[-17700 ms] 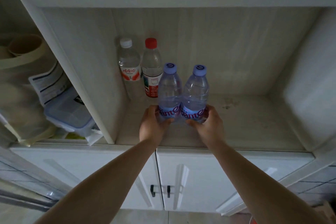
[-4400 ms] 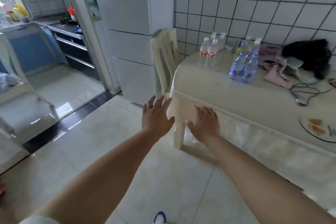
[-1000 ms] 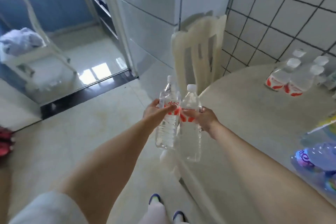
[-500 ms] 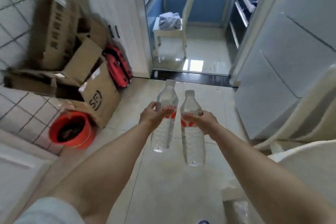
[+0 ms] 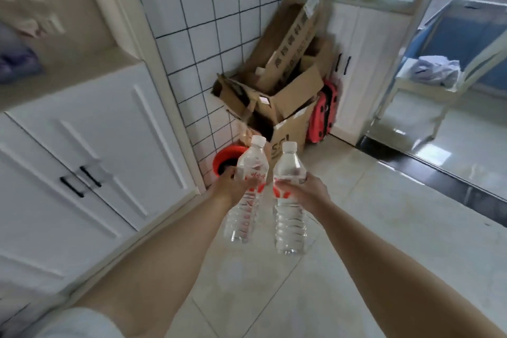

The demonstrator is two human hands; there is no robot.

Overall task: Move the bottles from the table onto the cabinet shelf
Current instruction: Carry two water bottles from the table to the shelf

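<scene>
Two clear plastic water bottles with white caps and red-and-white labels, both held up in the air above the pale tiled floor (image 5: 384,228), not resting on any surface. Left bottle (image 5: 247,195) gripped around its label by the left hand (image 5: 233,186), fingers wrapped closed on it, tilted a little with the cap leaning to the right. Right bottle (image 5: 289,200) clamped in the right hand (image 5: 304,189) in the same way, nearly upright. Close side by side, apparently not touching (narrow gap between the bodies, though blur makes this not fully sure). White cabinet (image 5: 90,162) with black door handles at the left side, its open shelf (image 5: 55,79) above the doors at the upper left, well apart from the bottles. Something purple and blurred lying on that shelf near the left edge, not possible to identify. Behind the bottles, at the foot of the white tiled wall (image 5: 208,22), a round red basin (image 5: 225,159) and a pile of brown cardboard boxes (image 5: 285,85) in the corner.
</scene>
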